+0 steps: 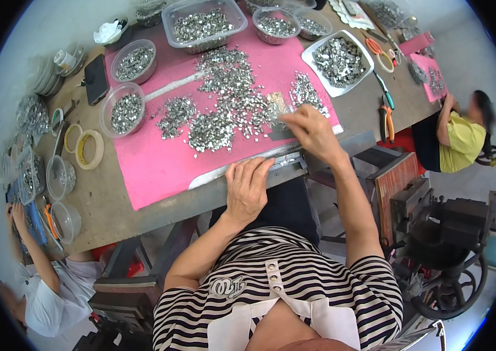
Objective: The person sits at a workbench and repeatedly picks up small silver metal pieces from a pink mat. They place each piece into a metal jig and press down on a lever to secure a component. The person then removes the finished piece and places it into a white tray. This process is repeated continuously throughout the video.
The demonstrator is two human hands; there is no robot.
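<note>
1. Fingers [255, 167] bent and close together, your left hand [247, 188] sits at the narrow metal rail [288, 160] by the near edge of the table [110, 219]; gripping or just resting, I can't tell.
2. Over to your right hand [313, 131]: thumb and forefinger drawn together above the right side of the pink mat [148, 169], any pinched piece too small to make out.
3. Silvery metal pieces [212, 130] lie heaped across the mat, just beyond your hands.
4. Farther back, a white square bowl [336, 91] holds more; orange-handled pliers [386, 108] lie to the right.
</note>
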